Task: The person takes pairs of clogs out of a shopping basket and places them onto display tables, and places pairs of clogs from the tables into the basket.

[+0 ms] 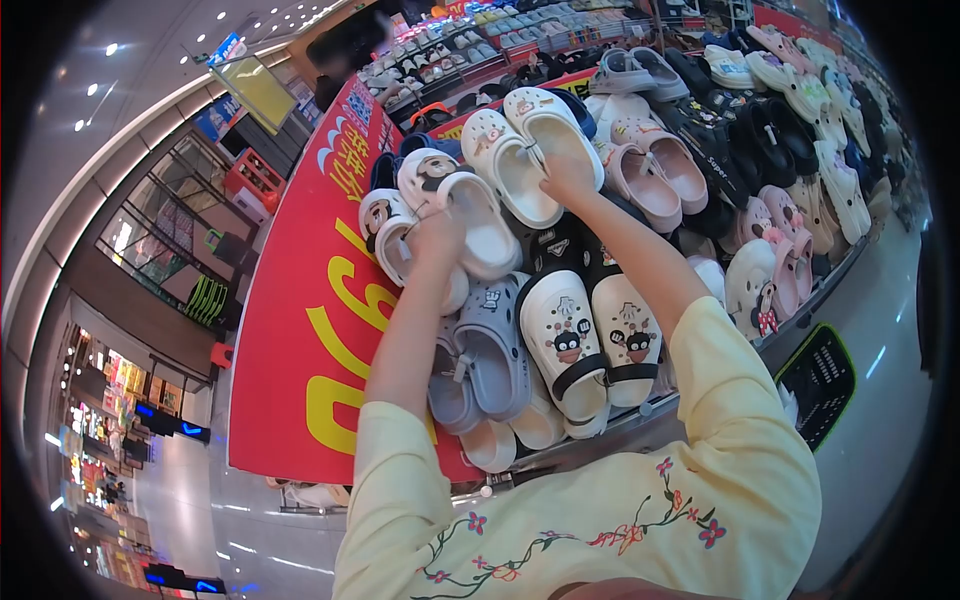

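Observation:
My left hand (437, 240) is closed on a pair of white clogs (432, 170) with dark cartoon-face charms, its fingers at the inner edges of the two shoes. My right hand (570, 178) grips a second pair, cream-white clogs (488, 140) with small charms on the toes, fingers reaching into the right shoe's opening. Both pairs tilt on top of the pile, side by side. Below my left hand lie grey clogs (492, 350). Between my forearms sit cream clogs with black straps (563, 335) and dark cartoon charms.
A red sign board (290, 370) with yellow characters edges the display on the left. Pink clogs (640, 170) and many other shoes cover the stand to the right. A black basket with a green rim (822, 385) is at the lower right. Shelves of shoes (480, 50) stand behind.

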A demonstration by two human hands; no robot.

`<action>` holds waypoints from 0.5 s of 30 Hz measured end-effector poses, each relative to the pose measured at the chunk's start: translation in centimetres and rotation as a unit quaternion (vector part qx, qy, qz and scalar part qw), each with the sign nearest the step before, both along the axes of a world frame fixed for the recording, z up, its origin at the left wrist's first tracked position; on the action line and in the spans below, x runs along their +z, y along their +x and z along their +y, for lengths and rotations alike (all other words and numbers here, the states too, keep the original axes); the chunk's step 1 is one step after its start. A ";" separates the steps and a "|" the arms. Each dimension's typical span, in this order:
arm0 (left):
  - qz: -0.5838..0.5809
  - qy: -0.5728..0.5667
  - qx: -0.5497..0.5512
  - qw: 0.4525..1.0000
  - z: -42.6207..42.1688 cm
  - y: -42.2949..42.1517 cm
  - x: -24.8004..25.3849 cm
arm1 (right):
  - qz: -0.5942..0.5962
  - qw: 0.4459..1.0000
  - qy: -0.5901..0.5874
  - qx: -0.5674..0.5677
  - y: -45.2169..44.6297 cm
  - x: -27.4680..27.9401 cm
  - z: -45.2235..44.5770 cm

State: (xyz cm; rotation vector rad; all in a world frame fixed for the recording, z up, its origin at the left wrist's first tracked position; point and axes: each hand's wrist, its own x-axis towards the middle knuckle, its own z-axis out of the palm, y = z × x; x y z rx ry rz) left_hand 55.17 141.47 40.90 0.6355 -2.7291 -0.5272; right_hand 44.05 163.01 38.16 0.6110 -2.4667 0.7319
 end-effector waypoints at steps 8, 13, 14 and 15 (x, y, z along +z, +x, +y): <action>-0.015 -0.093 0.011 0.995 0.3 4.8 2.8 | -0.026 0.996 -0.055 0.058 0.8 -0.4 -2.1; 0.010 -0.095 0.028 0.995 2.7 4.9 1.3 | -0.047 0.995 0.003 0.093 0.1 -2.2 -3.0; 0.000 -0.092 0.021 0.996 2.5 4.8 1.1 | -0.046 0.994 0.011 0.095 0.0 -2.4 -3.1; -0.009 -0.087 0.014 0.996 2.3 4.8 1.0 | -0.045 0.994 0.020 0.097 0.1 -2.3 -3.1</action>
